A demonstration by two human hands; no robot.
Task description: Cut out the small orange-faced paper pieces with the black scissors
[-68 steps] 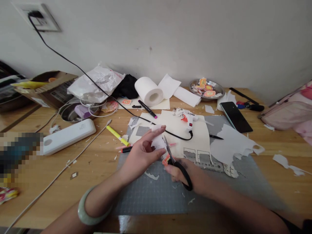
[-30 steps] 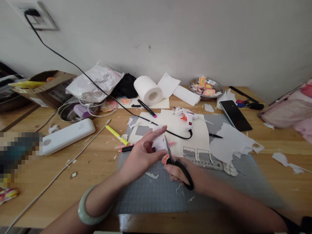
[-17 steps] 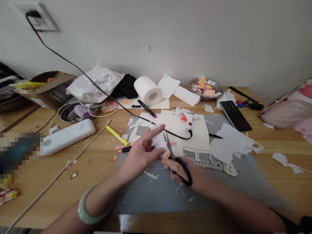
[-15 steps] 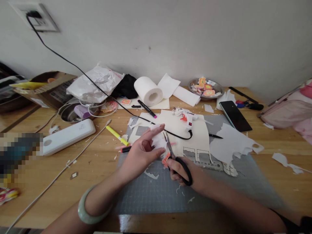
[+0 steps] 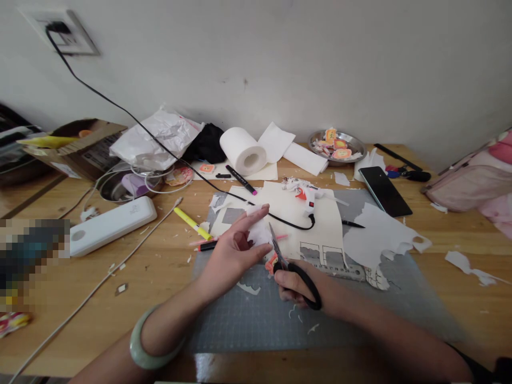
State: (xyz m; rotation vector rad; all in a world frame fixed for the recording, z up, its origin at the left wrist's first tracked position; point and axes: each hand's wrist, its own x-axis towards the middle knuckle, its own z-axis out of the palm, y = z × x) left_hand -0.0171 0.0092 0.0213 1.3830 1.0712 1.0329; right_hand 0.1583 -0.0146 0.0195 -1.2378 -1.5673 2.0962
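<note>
My left hand (image 5: 236, 248) pinches a small piece of white paper (image 5: 259, 233) above the cutting mat (image 5: 228, 325). In my right hand (image 5: 298, 282) is a pair of black-handled scissors (image 5: 306, 285), its blades pointing up beside the paper's right edge. The blades look nearly closed. Just below them an orange paper cutout (image 5: 271, 263) shows, partly hidden by my right hand. Behind lie cream paper sheets (image 5: 280, 200) with a white glue gun (image 5: 310, 202) on top. A steel ruler (image 5: 352, 271) sticks out from under the sheet to the right of my right hand.
A black cord (image 5: 132, 114) runs from the wall socket to the glue gun. A paper roll (image 5: 242, 151), a metal plate (image 5: 360, 144) of cutouts and a phone (image 5: 386, 191) stand or lie farther back. A white power bank-like case (image 5: 114, 225) and a yellow highlighter (image 5: 192, 223) lie left.
The scissors have swung slightly, and their blades have come closer together. My right hand has shifted a little down and right. My left hand still holds the paper in nearly the same place.
</note>
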